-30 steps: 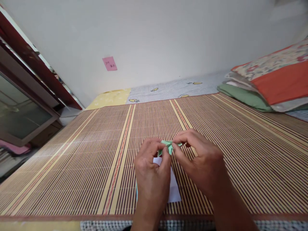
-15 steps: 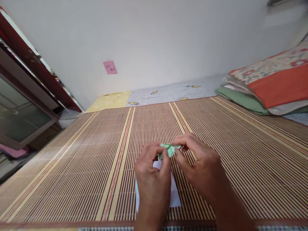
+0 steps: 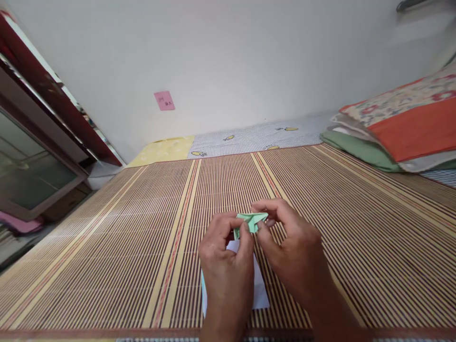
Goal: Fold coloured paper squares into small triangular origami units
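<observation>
A small piece of folded green paper is held up between my two hands, its folds partly opened toward me. My left hand pinches its left side between thumb and fingers. At the right side, my right hand has its thumb against the lower edge and its curled fingers behind the corner. White paper sheets with a bluish left edge lie on the mat beneath my left hand, which covers much of them.
A striped bamboo mat spreads over the bed. Folded bedding is stacked at the far right. A patterned sheet shows along the wall, where a pink note is stuck. A glass-fronted cabinet stands at the left.
My right thumb has shifted slightly left along the green paper's lower edge, and the right fingers have lifted off its top. The left hand keeps its pinch.
</observation>
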Available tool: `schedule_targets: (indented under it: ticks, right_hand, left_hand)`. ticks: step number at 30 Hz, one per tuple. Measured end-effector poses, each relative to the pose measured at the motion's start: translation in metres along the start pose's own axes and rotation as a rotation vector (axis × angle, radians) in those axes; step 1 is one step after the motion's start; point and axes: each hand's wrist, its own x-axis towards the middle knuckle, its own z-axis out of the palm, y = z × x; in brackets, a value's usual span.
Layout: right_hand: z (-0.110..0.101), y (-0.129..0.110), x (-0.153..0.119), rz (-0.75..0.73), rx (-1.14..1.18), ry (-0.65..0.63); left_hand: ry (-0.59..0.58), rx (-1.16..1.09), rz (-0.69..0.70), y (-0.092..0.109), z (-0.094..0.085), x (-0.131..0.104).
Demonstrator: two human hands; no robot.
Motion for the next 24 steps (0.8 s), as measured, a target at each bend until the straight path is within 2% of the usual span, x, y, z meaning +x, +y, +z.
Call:
schedule_targets:
  ticks: [5, 10, 14, 19, 24]
  right_hand:
    - [0.0081, -0.0046, -0.0019, 0.14, 0.012, 0.065]
    - [0.0113, -0.0042, -0.0022, 0.322, 0.246, -0.024]
    - [0.0111, -0.0026, -0.003, 0.41, 0.375, -0.067]
    - [0.0101, -0.0042, -0.0028, 0.451, 0.394, -0.081]
    - [0.0111, -0.006, -0.0031, 0.384, 0.278, -0.052]
  left_hand:
    - [0.0, -0.045, -0.02, -0.0012, 0.0007, -0.0005]
    - [-0.007, -0.115, -0.082, -0.0031, -0.0002, -0.0011]
    - [-0.04, -0.114, -0.12, -0.0032, -0.0014, -0.0004]
    - [-0.13, -0.145, -0.201, -0.0035, -0.0047, 0.001]
    - [-0.163, -0.184, -0.244, -0.0056, -0.009, 0.0034]
